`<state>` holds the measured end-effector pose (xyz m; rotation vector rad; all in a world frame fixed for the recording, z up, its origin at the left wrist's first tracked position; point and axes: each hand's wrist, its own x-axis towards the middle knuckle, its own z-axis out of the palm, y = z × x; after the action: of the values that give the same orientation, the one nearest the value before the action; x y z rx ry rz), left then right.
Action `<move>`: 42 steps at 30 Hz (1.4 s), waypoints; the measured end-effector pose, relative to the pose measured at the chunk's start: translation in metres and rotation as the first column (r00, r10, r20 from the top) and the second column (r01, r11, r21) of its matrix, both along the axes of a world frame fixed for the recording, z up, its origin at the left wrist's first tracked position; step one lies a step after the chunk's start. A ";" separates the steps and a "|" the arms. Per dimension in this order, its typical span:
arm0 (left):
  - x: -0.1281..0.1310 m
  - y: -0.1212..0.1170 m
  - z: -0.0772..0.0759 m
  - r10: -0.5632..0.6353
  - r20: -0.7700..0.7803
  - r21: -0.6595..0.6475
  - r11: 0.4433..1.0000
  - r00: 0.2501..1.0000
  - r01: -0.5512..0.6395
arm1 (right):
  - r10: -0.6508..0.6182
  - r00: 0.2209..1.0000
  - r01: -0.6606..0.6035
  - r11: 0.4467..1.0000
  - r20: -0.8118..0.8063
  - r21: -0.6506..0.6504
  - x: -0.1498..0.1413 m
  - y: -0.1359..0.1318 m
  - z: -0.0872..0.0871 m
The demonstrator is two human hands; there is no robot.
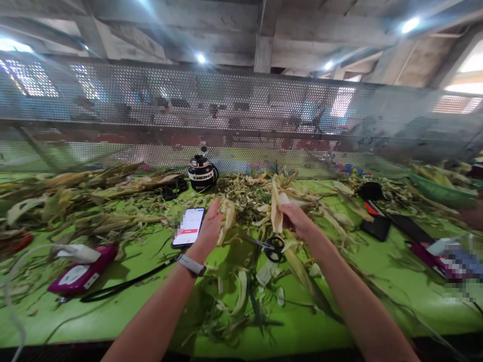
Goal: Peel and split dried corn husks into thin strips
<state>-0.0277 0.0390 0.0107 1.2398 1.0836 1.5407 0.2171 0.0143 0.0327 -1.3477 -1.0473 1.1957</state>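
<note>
Corn husk (277,206) is standing nearly upright in our right hand (298,218), and we are pinching it between thumb and fingers over the middle of the green table (86,327), just beyond the scissors (277,244). Our left hand (209,229) is hovering beside the phone (192,221), thumb pointing up; a pale strip (227,218) is showing at its fingers, but we are not seeing enough to tell whether they are gripping it. Since the husk is looking dry and thin, we are judging that a hard pull could split it. We are also risking a knock or a nick if the right hand is dropping carelessly, because the scissors are lying almost beneath it, and a wide sweep of the left could be shoving the phone or snagging the black strap (128,281). Loose shreds (245,196) are cluttering the surface, so a small piece could easily be getting lost. For writing, we are reading "ENERGY" on the white band of the black jar (201,176). The phone is showing a red bar whose lettering we are finding too small, and the label on the purple power strip (85,271) is staying illegible.
</note>
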 end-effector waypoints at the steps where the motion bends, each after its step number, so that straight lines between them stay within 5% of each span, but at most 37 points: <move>1: 0.002 -0.003 0.000 0.003 -0.041 0.021 1.000 0.999 -0.002 | 0.036 0.999 -0.036 0.999 0.004 -0.013 -0.011 -0.004 -0.001; 3: 0.006 -0.013 0.003 -0.043 -0.086 0.082 0.995 0.995 0.051 | 0.158 0.987 -0.157 0.987 0.019 -0.042 -0.029 -0.012 -0.001; 5: 0.013 -0.027 0.006 -0.260 -0.117 0.021 0.964 0.959 0.264 | 0.223 0.975 -0.223 0.973 -0.007 -0.059 -0.043 -0.020 -0.001; 7: 0.020 -0.038 0.007 -0.476 -0.132 -0.088 0.879 0.869 0.468 | 0.244 0.970 -0.244 0.969 -0.010 -0.044 -0.054 -0.025 -0.003; 9: 0.025 -0.045 0.005 -0.569 -0.118 -0.108 0.822 0.814 0.559 | 0.250 0.968 -0.250 0.968 0.006 -0.019 -0.060 -0.026 -0.007; 12: 0.027 -0.045 -0.002 -0.527 -0.173 -0.080 0.850 0.832 0.521 | 0.212 0.969 -0.218 0.975 0.131 0.038 -0.059 -0.022 -0.013; 14: 0.025 -0.043 -0.005 -0.471 -0.279 -0.055 0.878 0.837 0.475 | 0.075 0.963 -0.117 0.982 0.260 0.151 -0.055 -0.019 -0.014; 19: 0.022 -0.041 -0.005 -0.350 -0.443 -0.011 0.923 0.825 0.386 | -0.311 0.829 0.062 0.877 0.465 0.477 -0.043 -0.019 -0.008; 22: 0.023 -0.042 -0.004 -0.353 -0.455 -0.052 0.927 0.818 0.371 | -0.370 0.790 0.030 0.820 0.489 0.571 -0.036 -0.021 -0.005; 27: 0.023 -0.041 -0.006 -0.403 -0.459 -0.081 0.906 0.791 0.415 | -0.277 0.765 -0.177 0.778 0.581 0.603 -0.021 -0.018 -0.002; 29: 0.022 -0.039 -0.007 -0.409 -0.448 -0.087 0.905 0.795 0.417 | -0.329 0.828 -0.043 0.770 0.454 0.636 -0.014 -0.014 0.001; 32: 0.020 -0.035 -0.009 -0.433 -0.421 -0.136 0.899 0.797 0.417 | -0.467 0.879 0.318 0.724 0.096 0.612 0.004 -0.006 0.009; 35: 0.020 -0.031 -0.010 -0.437 -0.339 -0.187 0.899 0.833 0.396 | -0.575 0.794 0.587 0.637 -0.198 0.499 0.032 0.000 0.017; 38: 0.021 -0.030 -0.008 -0.381 -0.199 -0.230 0.914 0.903 0.335 | -0.698 0.668 0.730 0.545 -0.258 0.413 0.062 0.001 0.021; 42: 0.022 -0.033 -0.003 -0.283 -0.154 -0.255 0.937 0.947 0.239 | -0.642 0.727 0.546 0.755 0.242 0.362 0.074 -0.002 0.019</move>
<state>-0.0052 0.0057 0.0077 1.3251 1.1318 1.0781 0.2908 0.0123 0.0512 -1.5504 -0.8623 0.3092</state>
